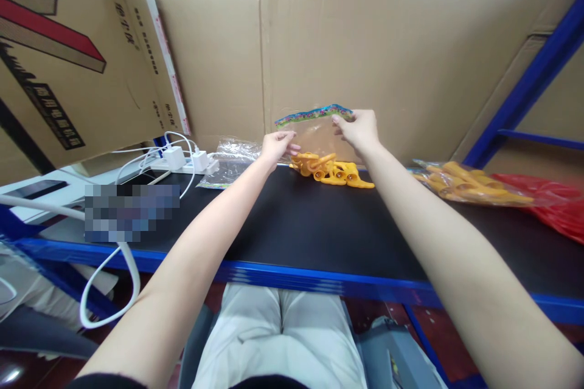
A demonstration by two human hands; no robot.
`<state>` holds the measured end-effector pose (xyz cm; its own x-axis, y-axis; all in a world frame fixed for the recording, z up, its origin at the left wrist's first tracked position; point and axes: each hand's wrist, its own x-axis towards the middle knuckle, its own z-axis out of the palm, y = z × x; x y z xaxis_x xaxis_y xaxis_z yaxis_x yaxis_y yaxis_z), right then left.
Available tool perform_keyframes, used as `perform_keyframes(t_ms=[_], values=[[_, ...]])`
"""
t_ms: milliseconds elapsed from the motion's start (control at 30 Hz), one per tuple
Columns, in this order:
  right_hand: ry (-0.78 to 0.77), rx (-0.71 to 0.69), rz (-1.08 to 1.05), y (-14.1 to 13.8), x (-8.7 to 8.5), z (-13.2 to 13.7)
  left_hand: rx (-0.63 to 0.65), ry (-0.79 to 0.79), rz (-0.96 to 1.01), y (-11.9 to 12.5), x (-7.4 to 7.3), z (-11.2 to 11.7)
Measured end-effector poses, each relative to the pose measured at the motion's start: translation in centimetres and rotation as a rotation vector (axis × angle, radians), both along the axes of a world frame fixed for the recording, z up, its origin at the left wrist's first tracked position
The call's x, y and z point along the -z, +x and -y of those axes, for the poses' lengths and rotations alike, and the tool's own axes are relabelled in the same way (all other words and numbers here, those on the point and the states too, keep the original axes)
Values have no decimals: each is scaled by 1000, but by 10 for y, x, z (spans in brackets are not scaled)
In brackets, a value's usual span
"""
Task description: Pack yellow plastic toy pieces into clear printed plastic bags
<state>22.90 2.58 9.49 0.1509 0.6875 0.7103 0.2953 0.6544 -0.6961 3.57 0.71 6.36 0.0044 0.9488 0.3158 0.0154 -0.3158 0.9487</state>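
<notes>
A small clear plastic bag (314, 127) with a colourful printed top strip is held upright above the black tabletop (296, 225). My left hand (277, 147) pinches the bag's lower left side. My right hand (358, 129) grips its upper right corner. Under the bag lies a small heap of orange plastic pieces (331, 171) on the table, touching or just below the bag's bottom edge.
Empty clear bags (228, 161) lie to the left, beside a white power strip with chargers and cables (182, 161). A bag of more orange pieces (469, 185) and a red plastic bag (554, 200) sit at the right. Cardboard walls (401, 61) stand behind; a blue shelf edge (319, 276) runs along the front.
</notes>
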Motion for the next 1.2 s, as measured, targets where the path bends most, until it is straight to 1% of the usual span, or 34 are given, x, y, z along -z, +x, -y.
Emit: perform_keyframes(t_ms=[100,267,400,467,533,600,667,767,833,933,1033,1133,1200], values=[[46,101,11,-4,-6,4,-12,65,44,-1,-7,1],[168,109,35,-11,-20,22,-13,163,66,-9,-25,13],[280,86,50,-16,-31,45,45,248,141,-19,-38,27],[302,106,61,-16,-31,56,74,269,190,-24,-41,32],[295,144,64,-15,-26,64,78,281,239,-28,-40,35],[278,144,49,-13,-15,69,56,276,285,-31,-37,35],[261,91,20,-13,-1,72,33,235,313,-33,-29,31],[200,-19,0,-13,23,72,29,106,306,-36,-12,25],[142,-81,30,-13,36,71,38,-4,281,-40,1,20],[74,-115,108,-13,50,67,26,-119,253,-44,19,17],[0,-115,87,-15,59,60,-53,-135,242,-45,29,15],[-80,-105,-66,-17,65,50,-157,-88,219,-44,34,15],[-160,-105,-183,-17,68,44,-180,-50,214,-43,37,15]])
